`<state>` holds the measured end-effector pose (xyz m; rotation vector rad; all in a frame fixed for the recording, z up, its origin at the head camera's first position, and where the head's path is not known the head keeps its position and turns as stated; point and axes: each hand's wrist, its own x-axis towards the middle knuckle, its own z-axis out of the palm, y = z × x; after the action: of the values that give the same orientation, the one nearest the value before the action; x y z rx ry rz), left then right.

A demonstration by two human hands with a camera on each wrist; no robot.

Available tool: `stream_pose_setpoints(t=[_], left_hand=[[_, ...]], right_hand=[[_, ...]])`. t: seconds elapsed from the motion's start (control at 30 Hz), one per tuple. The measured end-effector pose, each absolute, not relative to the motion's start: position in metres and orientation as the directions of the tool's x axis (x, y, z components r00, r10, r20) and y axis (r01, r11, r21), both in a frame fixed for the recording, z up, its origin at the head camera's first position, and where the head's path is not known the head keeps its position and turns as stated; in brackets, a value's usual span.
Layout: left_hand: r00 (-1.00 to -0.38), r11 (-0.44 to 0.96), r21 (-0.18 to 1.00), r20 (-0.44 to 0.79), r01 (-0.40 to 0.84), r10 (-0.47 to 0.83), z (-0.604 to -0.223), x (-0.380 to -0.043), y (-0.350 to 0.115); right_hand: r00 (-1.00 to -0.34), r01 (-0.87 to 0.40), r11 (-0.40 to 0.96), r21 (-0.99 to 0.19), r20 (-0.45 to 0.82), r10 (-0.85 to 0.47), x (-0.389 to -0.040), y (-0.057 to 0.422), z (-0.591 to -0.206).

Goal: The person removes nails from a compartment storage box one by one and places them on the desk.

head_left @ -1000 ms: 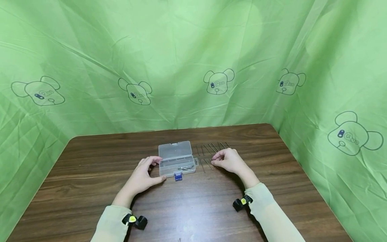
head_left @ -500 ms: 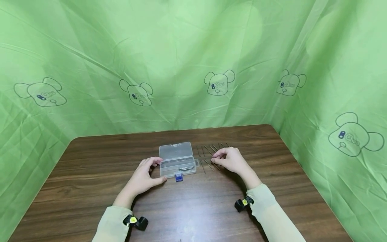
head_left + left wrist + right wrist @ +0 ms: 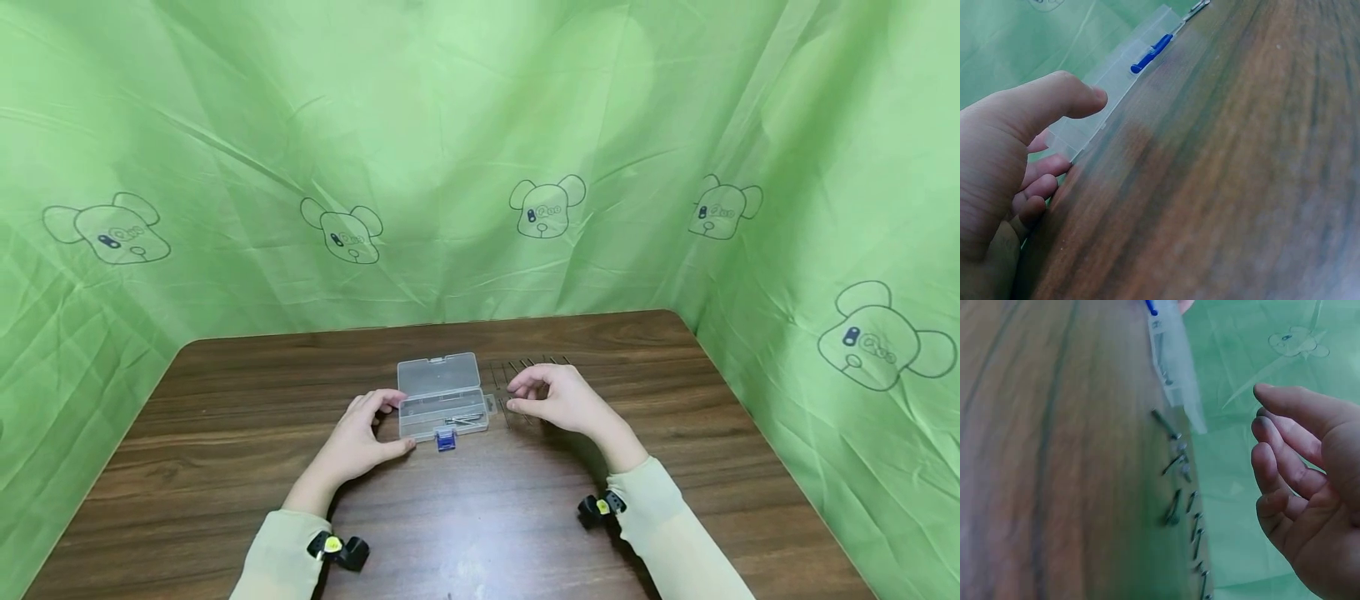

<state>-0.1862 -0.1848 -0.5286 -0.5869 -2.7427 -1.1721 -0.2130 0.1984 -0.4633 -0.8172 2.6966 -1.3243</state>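
Note:
A clear plastic box with a blue latch lies on the table, its lid folded back. Several metal nails are in its right part. My left hand holds the box's left end, thumb at the front corner and index finger near the hinge. My right hand hovers right of the box over loose nails, with thumb and fingertips near each other. In the right wrist view nothing shows between its fingertips. A nail lies closest to the box; the hand partly covers others in the head view.
More nails lie in a row at the back, right of the box. The brown wooden table ends at green curtains behind and at both sides. Black wrist cameras sit on both wrists.
My right hand has moved a little left, from a front-row nail toward the box, and now covers more of the nails. The left hand stays at the box.

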Motion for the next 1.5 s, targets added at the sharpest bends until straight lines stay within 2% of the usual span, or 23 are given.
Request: stream_pose_setpoints(t=[0.53,0.83,1.23,1.37,1.5], left_hand=[[-0.921,0.627,0.677,0.237,0.386,0.311,-0.531,-0.188,-0.185],[-0.922,0.635,0.669,0.245,0.386,0.302,-0.532,-0.186,-0.186],[-0.911,0.632,0.656,0.27,0.411,0.312,-0.533,-0.187,-0.185],[-0.915,0.633,0.663,0.259,0.401,0.308,-0.531,-0.187,-0.186],[-0.918,0.632,0.667,0.249,0.394,0.31,-0.53,-0.187,-0.185]], right_hand=[[-0.812,-0.498,0.475,-0.725,0.199,-0.548,-0.219,0.161,-0.441],[-0.817,-0.458,0.479,-0.748,0.141,-0.56,-0.222,0.141,-0.449],[-0.828,-0.441,0.508,-0.74,0.117,-0.548,-0.225,0.138,-0.467],[-0.814,-0.476,0.509,-0.717,0.14,-0.564,-0.225,0.133,-0.469],[-0.783,-0.563,0.538,-0.628,0.196,-0.591,-0.225,0.128,-0.473]])
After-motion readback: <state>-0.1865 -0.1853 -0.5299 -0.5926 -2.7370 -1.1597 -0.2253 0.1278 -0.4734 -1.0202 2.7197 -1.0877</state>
